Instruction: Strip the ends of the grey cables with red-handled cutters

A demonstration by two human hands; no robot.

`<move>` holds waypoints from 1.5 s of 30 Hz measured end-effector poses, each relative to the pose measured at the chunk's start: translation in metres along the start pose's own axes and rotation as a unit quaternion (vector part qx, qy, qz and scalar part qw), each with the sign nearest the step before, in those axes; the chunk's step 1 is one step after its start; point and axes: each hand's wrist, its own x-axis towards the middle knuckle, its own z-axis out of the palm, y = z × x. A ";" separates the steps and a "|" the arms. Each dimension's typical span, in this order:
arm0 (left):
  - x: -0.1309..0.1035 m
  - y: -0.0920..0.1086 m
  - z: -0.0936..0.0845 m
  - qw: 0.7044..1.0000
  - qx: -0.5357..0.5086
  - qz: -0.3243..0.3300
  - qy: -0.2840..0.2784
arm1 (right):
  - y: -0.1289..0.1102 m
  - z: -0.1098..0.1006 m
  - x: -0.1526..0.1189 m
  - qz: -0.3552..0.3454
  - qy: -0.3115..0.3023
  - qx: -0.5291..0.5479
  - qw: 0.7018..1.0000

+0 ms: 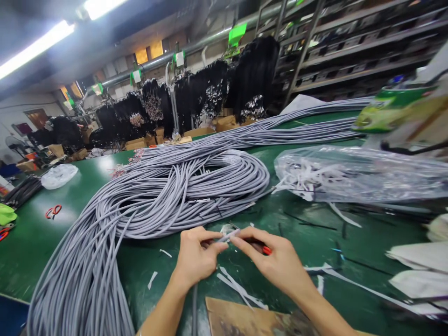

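My left hand [195,256] is closed in a pinch on a single grey cable [195,305], whose length runs down below the hand toward the table's front edge. Thumb and forefinger of my right hand [276,259] close on the pale end piece [234,233] of the same cable, at the left fingertips. Tucked in my right palm is a red-handled tool [267,250], mostly covered by the fingers, so its kind is hidden. Just beyond both hands lies a big coiled bundle of grey cables [224,186], spilling over the front left.
White strips [241,289] and dark ties [311,224] litter the green table [164,284]. A brown board [245,319] lies at the front. Right: a clear plastic bag [378,172] with white strips. Left: red-handled scissors [53,212]. Black cable bundles [210,93] hang behind.
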 end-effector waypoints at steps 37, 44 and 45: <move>0.000 0.006 0.011 0.952 -0.250 -0.139 -0.113 | 0.021 0.003 -0.003 0.193 0.080 0.067 0.976; 0.002 0.005 0.008 0.921 -0.324 -0.176 -0.128 | -0.005 -0.007 0.006 0.174 -0.047 0.219 0.959; 0.003 0.005 0.007 0.922 -0.323 -0.180 -0.112 | -0.007 -0.006 0.006 0.150 -0.060 0.188 0.969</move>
